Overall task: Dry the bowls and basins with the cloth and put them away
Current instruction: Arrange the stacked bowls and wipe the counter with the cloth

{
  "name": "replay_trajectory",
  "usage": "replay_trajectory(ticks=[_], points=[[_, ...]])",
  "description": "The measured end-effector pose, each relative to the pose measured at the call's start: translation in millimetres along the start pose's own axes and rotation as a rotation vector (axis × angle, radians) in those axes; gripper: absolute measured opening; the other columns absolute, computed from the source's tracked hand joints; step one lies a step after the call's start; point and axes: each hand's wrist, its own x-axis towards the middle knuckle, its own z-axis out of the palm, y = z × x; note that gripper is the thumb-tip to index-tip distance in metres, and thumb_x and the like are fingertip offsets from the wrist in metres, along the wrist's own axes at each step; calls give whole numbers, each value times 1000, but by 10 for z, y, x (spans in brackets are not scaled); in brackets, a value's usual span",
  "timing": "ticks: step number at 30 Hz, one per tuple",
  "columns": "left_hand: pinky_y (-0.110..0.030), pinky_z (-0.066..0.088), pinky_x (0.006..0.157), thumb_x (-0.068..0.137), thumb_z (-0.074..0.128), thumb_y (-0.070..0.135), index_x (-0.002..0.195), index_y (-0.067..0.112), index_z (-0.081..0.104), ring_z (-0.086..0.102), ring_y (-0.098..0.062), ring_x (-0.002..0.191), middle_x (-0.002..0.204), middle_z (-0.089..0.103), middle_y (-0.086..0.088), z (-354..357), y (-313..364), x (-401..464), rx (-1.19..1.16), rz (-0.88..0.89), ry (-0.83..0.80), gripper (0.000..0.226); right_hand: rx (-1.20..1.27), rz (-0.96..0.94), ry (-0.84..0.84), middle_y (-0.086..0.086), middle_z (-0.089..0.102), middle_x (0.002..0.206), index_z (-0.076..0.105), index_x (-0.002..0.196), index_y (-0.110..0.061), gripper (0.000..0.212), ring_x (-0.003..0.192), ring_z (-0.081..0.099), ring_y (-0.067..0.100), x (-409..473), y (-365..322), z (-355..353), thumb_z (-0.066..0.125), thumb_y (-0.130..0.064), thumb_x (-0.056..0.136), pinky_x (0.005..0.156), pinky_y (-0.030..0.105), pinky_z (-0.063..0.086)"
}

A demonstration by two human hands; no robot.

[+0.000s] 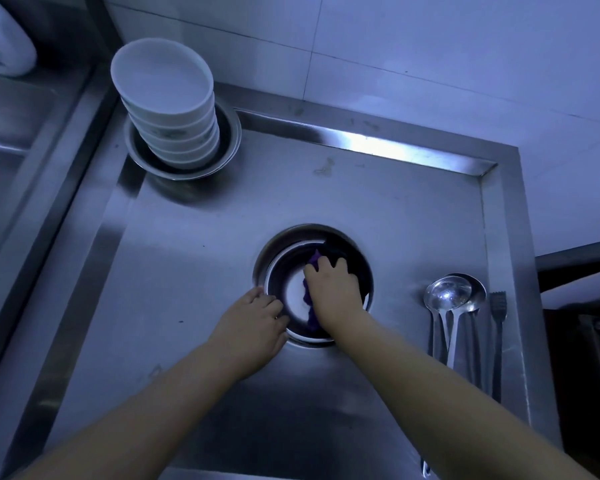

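With the left hand (257, 318) only resting open on its rim, the round steel basin (278, 271) could probably slide while the right hand (333, 289) presses the purple cloth (309, 299) inside.

Dim throughout, with a strong blue-violet cast. Brightest glare along the steel back ledge (378, 142) of the tabletop (194, 237); weaker sheen on the ladles (452, 294). Soft shadow beneath both forearms and under the stacked bowls (168, 109). Wide-angle bending of straight edges toward the corners. Slightly soft focus, grainy in dark areas.
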Motion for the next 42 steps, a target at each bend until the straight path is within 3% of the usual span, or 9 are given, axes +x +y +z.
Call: replay_trajectory(ticks=[5, 13, 20, 24, 29, 33, 36, 38, 42], points=[[-28, 51, 87, 76, 65, 42, 73, 26, 74, 63, -13, 71, 68, 63, 7, -26, 19, 7, 10, 2, -3, 18, 102, -25, -112, 14, 48, 122, 43, 127, -13, 37, 106, 45, 32, -64, 3, -42, 49, -11, 91, 66, 33, 37], [-27, 53, 80, 70, 73, 41, 68, 24, 73, 62, -15, 67, 64, 62, 5, -76, 32, 21, 29, 0, -11, 17, 235, -243, -213, 13, 62, 101, 56, 105, -11, 24, 95, 56, 31, -154, 127, -182, 48, -3, 84, 71, 38, 43], [-29, 53, 72, 82, 41, 33, 68, 21, 70, 60, -20, 65, 66, 62, 2, -78, 33, 21, 81, 53, 18, 35, 302, -186, 110, 6, 62, 89, 59, 93, -18, 22, 87, 54, 28, -367, 470, -381, 48, -5, 79, 60, 31, 32], [-29, 52, 71, 81, 41, 36, 73, 22, 70, 60, -20, 67, 67, 62, 3, -84, 38, 9, 86, 49, -2, 34, 471, 34, 309, 9, 60, 72, 61, 79, -9, 22, 72, 53, 32, -622, 673, -501, 52, 9, 71, 54, 33, 38], [-28, 51, 72, 76, 64, 45, 79, 22, 72, 61, -21, 71, 70, 63, 2, -77, 5, -8, 79, 45, -12, 25, 420, -2, 450, 3, 59, 66, 61, 67, -9, 17, 63, 56, 28, -1186, 507, -437, 53, -1, 54, 42, 36, 44], [-29, 51, 75, 73, 67, 47, 84, 22, 73, 62, -21, 74, 72, 64, 2, -92, 29, -50, 122, 32, -3, 28, 284, -133, 260, 1, 63, 110, 65, 87, -25, 32, 99, 55, 29, -1577, 141, -127, 60, -37, 59, 75, 39, 46], [-35, 52, 83, 75, 58, 43, 91, 18, 74, 63, -23, 79, 77, 66, -1, -116, 30, -92, 152, 11, 14, 34, 299, -90, 199, 6, 43, 146, 62, 115, -35, 60, 138, 31, 35, -1478, 53, 52, 59, -65, 63, 108, 54, 23], [-39, 52, 85, 78, 46, 39, 90, 16, 75, 64, -24, 81, 79, 67, -3, -136, 26, -134, 165, -13, 21, 39, 287, -76, 162, 5, 36, 152, 52, 132, -36, 67, 144, 22, 32, -1337, 33, 113, 54, -67, 73, 114, 55, 9], [-43, 52, 87, 76, 39, 40, 87, 17, 76, 66, -23, 80, 77, 68, -4, -141, 36, -177, 150, -14, -23, 44, 292, -19, 113, 2, 46, 145, 51, 135, -30, 58, 142, 29, 26, -1314, -44, 251, 49, -53, 82, 117, 50, 5]])
